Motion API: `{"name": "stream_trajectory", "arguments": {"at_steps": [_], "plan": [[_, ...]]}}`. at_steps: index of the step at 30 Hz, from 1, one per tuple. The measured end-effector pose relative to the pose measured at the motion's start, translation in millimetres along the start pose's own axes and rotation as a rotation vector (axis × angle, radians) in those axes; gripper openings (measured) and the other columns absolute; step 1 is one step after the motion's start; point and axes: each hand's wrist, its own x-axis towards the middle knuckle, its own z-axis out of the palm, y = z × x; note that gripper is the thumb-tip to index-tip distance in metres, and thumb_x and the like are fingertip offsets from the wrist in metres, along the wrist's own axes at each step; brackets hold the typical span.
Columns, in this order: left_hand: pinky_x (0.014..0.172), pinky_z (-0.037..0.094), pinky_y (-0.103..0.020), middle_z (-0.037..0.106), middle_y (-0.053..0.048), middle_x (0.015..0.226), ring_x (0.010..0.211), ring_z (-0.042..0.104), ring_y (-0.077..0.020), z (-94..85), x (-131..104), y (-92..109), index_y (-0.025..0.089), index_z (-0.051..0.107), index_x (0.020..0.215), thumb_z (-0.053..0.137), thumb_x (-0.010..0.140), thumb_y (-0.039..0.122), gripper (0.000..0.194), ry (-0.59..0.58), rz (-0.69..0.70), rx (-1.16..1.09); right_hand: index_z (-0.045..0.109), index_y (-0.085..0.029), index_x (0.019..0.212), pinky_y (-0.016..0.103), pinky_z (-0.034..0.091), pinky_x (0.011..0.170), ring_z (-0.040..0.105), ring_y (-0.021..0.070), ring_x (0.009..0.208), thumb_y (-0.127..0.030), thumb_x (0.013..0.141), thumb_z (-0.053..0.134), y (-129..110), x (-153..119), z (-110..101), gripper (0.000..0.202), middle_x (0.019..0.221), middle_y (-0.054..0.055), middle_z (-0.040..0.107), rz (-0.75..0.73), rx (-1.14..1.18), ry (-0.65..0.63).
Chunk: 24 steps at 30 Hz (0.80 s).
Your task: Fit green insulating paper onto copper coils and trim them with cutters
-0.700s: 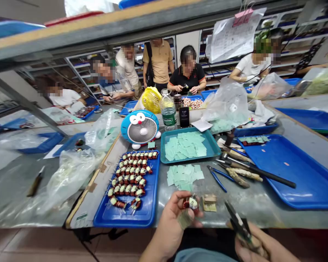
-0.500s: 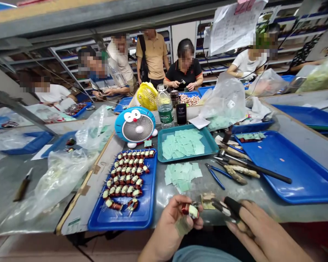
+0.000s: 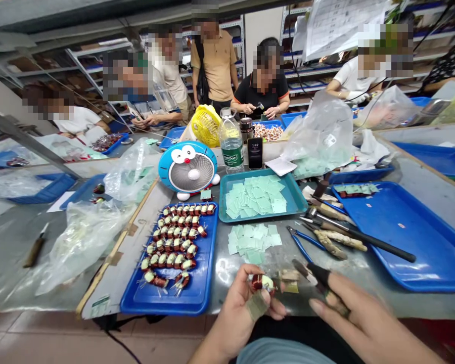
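My left hand [image 3: 238,309] is closed around a small copper-wound coil [image 3: 257,283] with a pale green top, held above the bench's front edge. Tape wraps its thumb. In my right hand [image 3: 358,306], which has a black cover on one finger, is a knife [image 3: 306,272] with a wooden handle; its blurred blade points left, apart from the coil. Between the hands, a small tan block [image 3: 289,275] rests on the bench. Left of them, a blue tray [image 3: 163,302] bears rows of similar coils [image 3: 169,261]. Pale green paper squares [image 3: 252,240] lie loose behind my left hand.
A teal tray [image 3: 224,211] holds more green squares. Pliers [image 3: 305,242] and a hammer [image 3: 367,236] lie right of centre, beside another blue tray [image 3: 420,237]. Behind stand a cartoon fan [image 3: 187,169], a water bottle [image 3: 232,146] and a phone [image 3: 255,154]. Several people work across the bench.
The knife blade has risen slightly and points more toward the coil's level. The coil has tilted a little in my left hand. My view has shifted slightly.
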Motion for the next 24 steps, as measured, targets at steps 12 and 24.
{"name": "stream_trajectory", "arguments": {"at_steps": [12, 24], "plan": [[0.089, 0.052, -0.029, 0.063, -0.004, 0.115, 0.104, 0.066, -0.0171, 4.7, 9, -8, 0.028, 0.058, 0.112, 0.065, 0.088, 0.002, 0.036, -0.018, 0.667, 0.905, 0.045, -0.014, 0.133, 0.012, 0.050, 0.066, 0.052, 0.0023, 0.075, -0.062, 0.079, 0.073, -43, 24, 14, 0.078, 0.099, 0.005, 0.058, 0.243, 0.838, -0.153], [0.077, 0.048, -0.029, 0.070, -0.010, 0.098, 0.085, 0.062, -0.0210, 9.0, -3, 24, 0.015, 0.067, 0.114, 0.069, 0.091, 0.051, 0.043, -0.209, -0.021, 0.780, 0.060, -0.009, 0.099, 0.010, 0.049, 0.080, 0.055, 0.0049, 0.088, -0.046, 0.099, 0.049, -47, 13, -5, 0.038, 0.097, 0.008, 0.061, -0.200, 0.072, 0.015]]}}
